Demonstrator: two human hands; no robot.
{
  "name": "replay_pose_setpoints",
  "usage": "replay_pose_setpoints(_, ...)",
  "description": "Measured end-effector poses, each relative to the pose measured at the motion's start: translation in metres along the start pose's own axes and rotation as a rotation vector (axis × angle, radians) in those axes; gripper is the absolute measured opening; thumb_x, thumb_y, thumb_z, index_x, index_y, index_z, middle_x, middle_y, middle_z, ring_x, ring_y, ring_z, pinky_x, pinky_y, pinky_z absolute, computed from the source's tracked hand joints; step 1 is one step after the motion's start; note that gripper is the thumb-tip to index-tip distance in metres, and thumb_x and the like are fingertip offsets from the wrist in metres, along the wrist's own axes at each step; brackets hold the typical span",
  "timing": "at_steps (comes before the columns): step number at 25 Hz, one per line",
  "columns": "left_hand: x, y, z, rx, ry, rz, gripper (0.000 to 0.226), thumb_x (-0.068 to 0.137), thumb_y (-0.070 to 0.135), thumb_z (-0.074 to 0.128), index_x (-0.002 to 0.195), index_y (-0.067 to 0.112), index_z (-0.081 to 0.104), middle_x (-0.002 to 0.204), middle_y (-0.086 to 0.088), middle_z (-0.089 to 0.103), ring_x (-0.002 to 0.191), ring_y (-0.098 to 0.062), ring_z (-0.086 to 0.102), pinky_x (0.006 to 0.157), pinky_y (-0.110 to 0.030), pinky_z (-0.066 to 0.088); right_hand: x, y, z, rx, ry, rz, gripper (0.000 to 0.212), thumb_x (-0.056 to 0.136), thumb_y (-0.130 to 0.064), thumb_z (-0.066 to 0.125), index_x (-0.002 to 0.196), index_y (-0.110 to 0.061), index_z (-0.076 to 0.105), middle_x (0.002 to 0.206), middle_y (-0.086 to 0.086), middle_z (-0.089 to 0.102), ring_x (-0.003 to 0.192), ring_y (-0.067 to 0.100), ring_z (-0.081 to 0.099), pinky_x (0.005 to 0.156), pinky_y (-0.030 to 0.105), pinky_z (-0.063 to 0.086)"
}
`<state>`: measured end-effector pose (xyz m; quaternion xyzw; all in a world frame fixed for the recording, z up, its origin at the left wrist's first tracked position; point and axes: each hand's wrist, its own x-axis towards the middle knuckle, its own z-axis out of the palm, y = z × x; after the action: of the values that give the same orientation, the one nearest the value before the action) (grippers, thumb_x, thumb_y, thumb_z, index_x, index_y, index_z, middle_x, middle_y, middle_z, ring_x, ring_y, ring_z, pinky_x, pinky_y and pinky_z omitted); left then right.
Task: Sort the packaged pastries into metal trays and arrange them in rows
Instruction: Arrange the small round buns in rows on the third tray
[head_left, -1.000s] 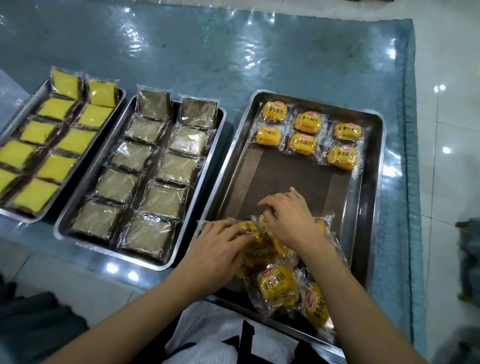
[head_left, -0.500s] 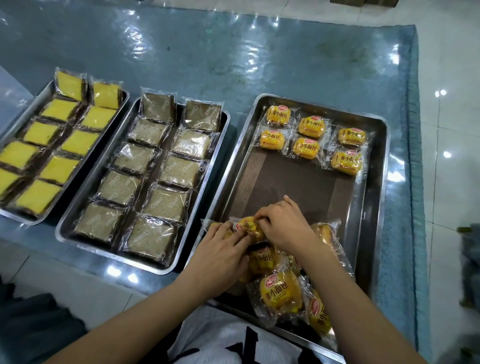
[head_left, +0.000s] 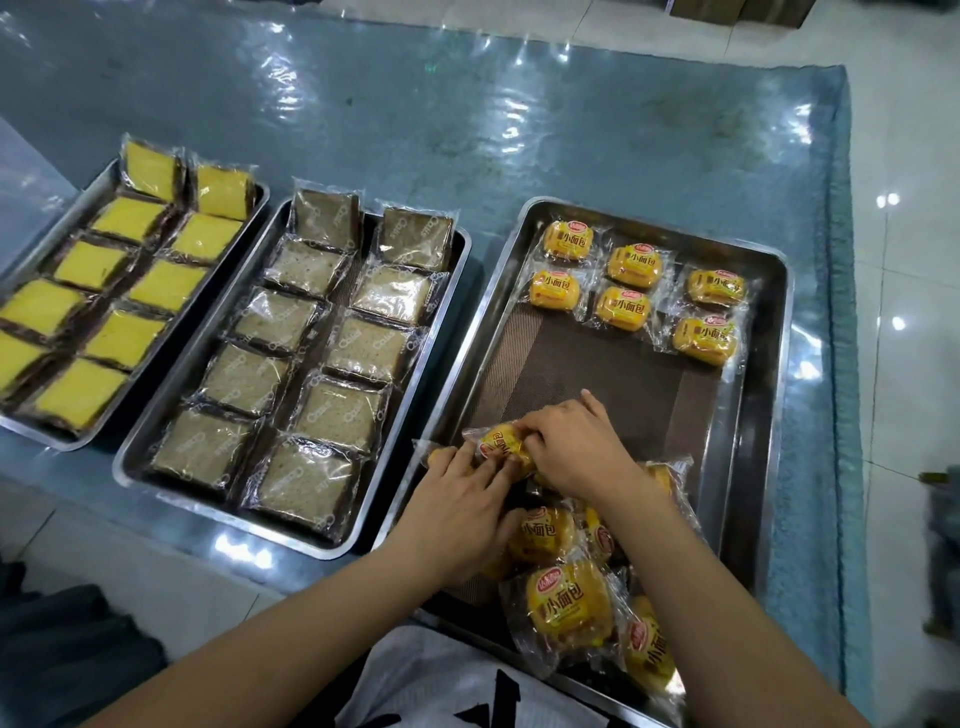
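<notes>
The right metal tray (head_left: 769, 395) has a brown mat and several yellow wrapped buns in rows at its far end (head_left: 635, 266). A loose pile of the same buns (head_left: 569, 608) lies at its near end. My right hand (head_left: 576, 447) and my left hand (head_left: 460, 506) meet above the pile, both gripping one wrapped yellow bun (head_left: 498, 441) by its ends. A second bun (head_left: 439, 456) peeks out under my left fingers.
The middle tray (head_left: 156, 421) holds two rows of grey-brown packaged cakes (head_left: 358, 348). The left tray (head_left: 67, 208) holds rows of yellow packaged cakes (head_left: 150, 283). All trays sit on a blue plastic-covered table (head_left: 467, 114), whose right edge borders white floor tiles.
Both hands have lifted one bun out of the pile and shifted slightly up and left with it. The rest of the buns stay put.
</notes>
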<state>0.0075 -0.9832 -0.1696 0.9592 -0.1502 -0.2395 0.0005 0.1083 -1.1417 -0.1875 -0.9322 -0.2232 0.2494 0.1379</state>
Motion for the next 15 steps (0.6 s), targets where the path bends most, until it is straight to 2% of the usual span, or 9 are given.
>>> replay_pose_setpoints(4, 0.019, 0.003, -0.016, 0.014, -0.076, -0.061, 0.064, 0.101, 0.059, 0.020, 0.144, 0.016, 0.042, 0.147, -0.009, 0.049, 0.127, -0.032, 0.044, 0.104, -0.045, 0.030, 0.011, 0.005, -0.006, -0.016, 0.006, -0.039, 0.038, 0.102, -0.027, 0.042, 0.134, -0.037, 0.058, 0.139, -0.009, 0.059, 0.138, 0.016, 0.042, 0.126, 0.048, 0.001)
replay_pose_setpoints(7, 0.032, 0.000, -0.026, 0.005, -0.053, -0.086, 0.055, 0.103, 0.057, 0.024, 0.124, 0.016, 0.053, 0.133, -0.008, 0.057, 0.123, -0.030, 0.045, 0.103, -0.045, 0.031, 0.018, 0.007, -0.010, 0.000, -0.024, -0.104, 0.045, 0.101, -0.020, 0.043, 0.141, -0.038, 0.052, 0.147, -0.007, 0.054, 0.144, 0.013, 0.036, 0.126, 0.045, 0.001)
replay_pose_setpoints(9, 0.038, -0.004, -0.028, 0.002, -0.039, -0.081, 0.053, 0.103, 0.056, 0.024, 0.120, 0.017, 0.054, 0.133, -0.007, 0.057, 0.125, -0.030, 0.043, 0.104, -0.045, 0.030, 0.021, 0.009, -0.013, -0.005, -0.036, -0.125, 0.047, 0.100, -0.020, 0.043, 0.144, -0.037, 0.049, 0.150, -0.007, 0.051, 0.146, 0.011, 0.032, 0.126, 0.045, 0.000)
replay_pose_setpoints(11, 0.040, -0.009, -0.029, 0.012, -0.031, -0.083, 0.053, 0.103, 0.056, 0.023, 0.124, 0.017, 0.052, 0.141, -0.005, 0.053, 0.131, -0.030, 0.040, 0.108, -0.045, 0.029, 0.022, 0.011, -0.014, -0.031, -0.023, -0.111, 0.048, 0.101, -0.022, 0.044, 0.147, -0.037, 0.046, 0.151, -0.005, 0.050, 0.147, 0.013, 0.032, 0.126, 0.047, 0.000)
replay_pose_setpoints(15, 0.046, -0.016, -0.028, 0.059, -0.051, -0.116, 0.062, 0.104, 0.057, 0.019, 0.148, 0.018, 0.039, 0.164, -0.004, 0.026, 0.150, -0.036, 0.019, 0.119, -0.049, 0.018, 0.016, 0.013, -0.006, -0.100, 0.035, -0.040, 0.047, 0.101, -0.028, 0.043, 0.148, -0.035, 0.044, 0.145, -0.006, 0.051, 0.143, 0.019, 0.034, 0.125, 0.051, 0.000)
